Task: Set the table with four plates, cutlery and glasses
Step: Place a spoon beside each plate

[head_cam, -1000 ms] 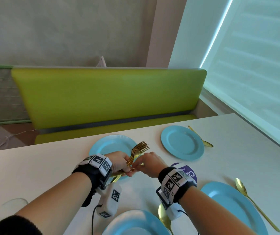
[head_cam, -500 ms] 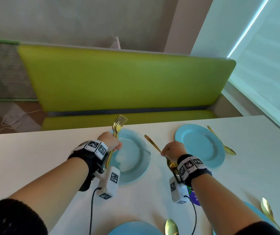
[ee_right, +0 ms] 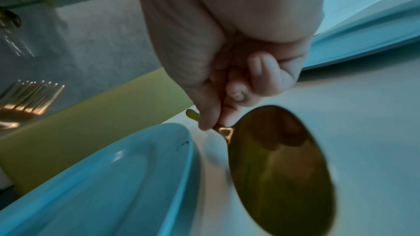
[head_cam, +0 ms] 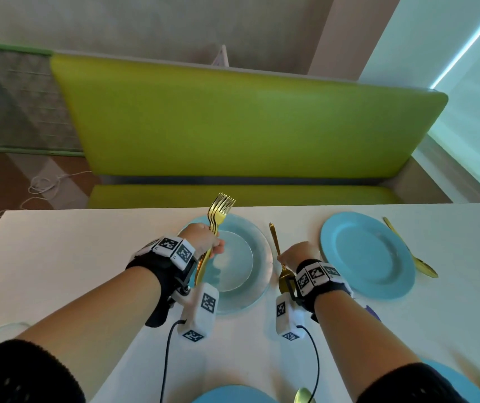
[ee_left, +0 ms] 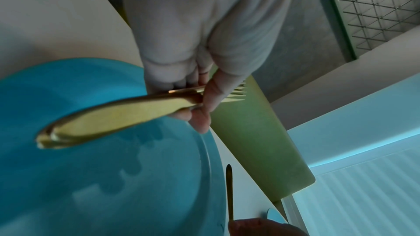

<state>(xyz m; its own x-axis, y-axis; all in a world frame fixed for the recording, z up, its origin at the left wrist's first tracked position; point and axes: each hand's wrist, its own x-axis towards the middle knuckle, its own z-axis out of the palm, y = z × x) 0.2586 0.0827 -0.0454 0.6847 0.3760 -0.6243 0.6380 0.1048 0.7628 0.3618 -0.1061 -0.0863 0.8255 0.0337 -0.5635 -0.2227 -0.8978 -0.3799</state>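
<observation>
While spoon goes down: right hand (head_cam: 299, 255) pinches gold spoon (head_cam: 280, 258) by the neck, bowl toward the person, handle pointing far
Spoon spot: on or just over the white table (head_cam: 58, 257), just right of the far-left plate (head_cam: 257, 258); contact hidden, likely being laid as that setting's spoon
Left hand: left hand (head_cam: 203, 239) fingers wrapped round a bunch of gold forks (head_cam: 217, 219), tines up and far, handles hanging over the plate; looks like stock kept ready for dealing out
Far-right plate: far-right plate (head_cam: 368, 254) has its own spoon (head_cam: 410, 248) lying along its right side
Near plates: two blue plates at the near edge, each with a spoon beside it, mostly cut off
Forks on table: none seen
Glasses: something clear at near left edge, too cropped to tell
Progress guess: plates done, spoons nearly, forks next
</observation>
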